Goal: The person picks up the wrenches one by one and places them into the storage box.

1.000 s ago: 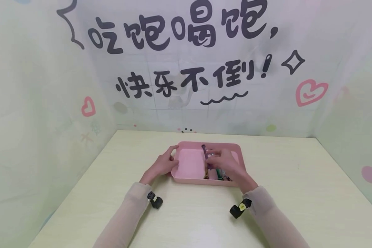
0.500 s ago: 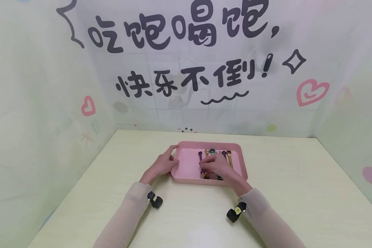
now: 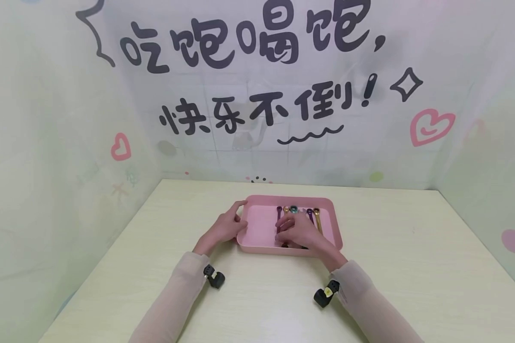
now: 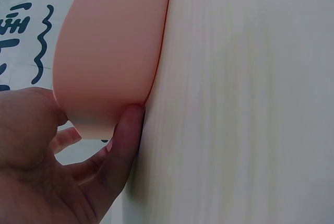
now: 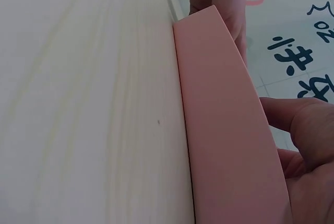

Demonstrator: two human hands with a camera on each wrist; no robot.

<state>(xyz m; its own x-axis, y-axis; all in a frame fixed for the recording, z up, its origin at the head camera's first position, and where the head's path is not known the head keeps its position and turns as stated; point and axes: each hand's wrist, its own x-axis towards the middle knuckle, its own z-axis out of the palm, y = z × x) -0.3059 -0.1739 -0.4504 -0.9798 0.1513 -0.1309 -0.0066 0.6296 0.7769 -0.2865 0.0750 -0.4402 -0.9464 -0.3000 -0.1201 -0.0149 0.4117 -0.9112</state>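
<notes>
A pink tray sits on the table, with several coloured wrenches side by side in its right half. My left hand grips the tray's left end; in the left wrist view the thumb and fingers are around its corner. My right hand is over the wrenches, its curled fingers at the shaft of the leftmost one, a purple wrench. Beside that are a gold wrench, a green wrench, another purple wrench and a gold one at the right. The hand hides their lower parts; in the right wrist view the tray wall hides the fingertips.
The pale wooden table extends around the tray. Behind it hangs a printed backdrop with dark lettering, and similar sheets flank both sides.
My right hand has brought the purple wrench left and down, from above the others to the tray floor at the row's left end. The left hand has stayed on the tray.
</notes>
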